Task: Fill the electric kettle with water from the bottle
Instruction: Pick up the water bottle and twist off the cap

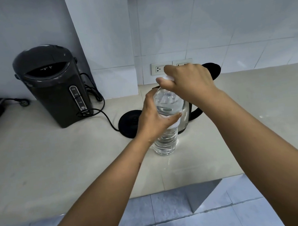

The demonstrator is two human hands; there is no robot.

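Seen from the head camera, a person stands at a pale kitchen counter point(56, 161) with a clear plastic water bottle point(166, 142) upright on it, close to the front edge. The left hand point(154, 119) is wrapped around the bottle's middle, thumb and fingers curled about the label band. The right hand point(189, 81) reaches over the top, thumb and fingers pinching the white cap point(168, 77). The cap appears to be on the neck and the bottle looks nearly full, so by this evidence the job stands at the opening step and no water has been poured. Directly behind the bottle, largely hidden by it and the right forearm, stands the steel electric kettle point(186, 114), its black handle turned to the right. A dark oval shape point(212, 69) beyond the right hand is probably its raised lid. The kettle sits on the counter, off its round black base point(129, 123), which lies just beside it to the left with a cord running back. Farther left stands a dark thermo pot point(53, 87), and a wall socket point(159, 68) sits behind the hands. Uncapping, tipping and pouring all remain.
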